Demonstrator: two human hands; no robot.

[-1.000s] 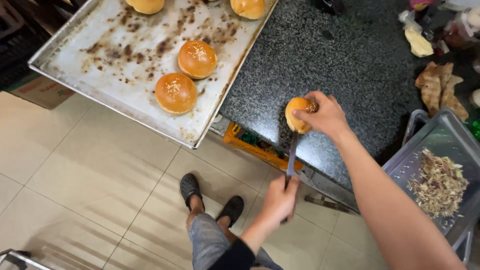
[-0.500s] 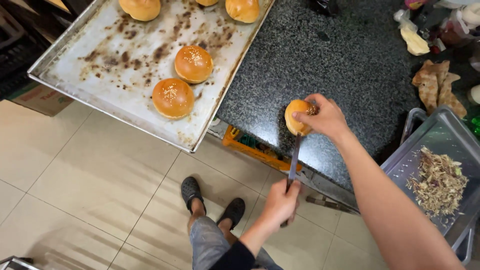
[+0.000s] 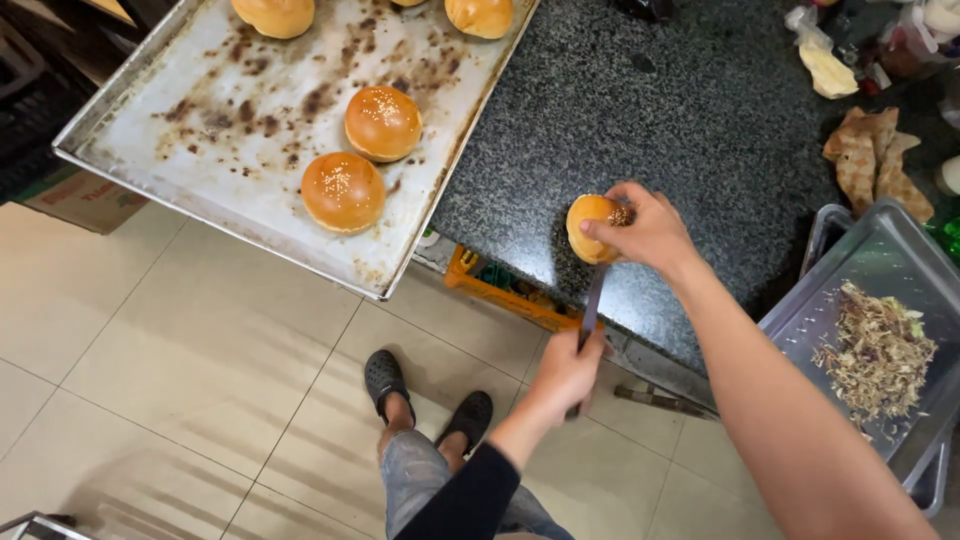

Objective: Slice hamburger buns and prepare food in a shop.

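Note:
My right hand is clamped over a golden sesame bun, holding it on its side on the dark speckled stone counter near the front edge. My left hand, below the counter edge, grips the handle of a knife. Its blade points up and meets the underside of the bun. On the left, a stained metal baking tray overhangs the counter. Two sesame buns sit in its middle, and more buns lie at its far end.
A steel tray with shredded filling stands at the right. Fried pastry pieces and a plastic bag lie on the back of the counter. An orange crate sits under the counter. My feet in black sandals stand on beige floor tiles.
My left hand has lifted the knife slightly toward the bun. My right hand keeps the bun in the same spot on the counter.

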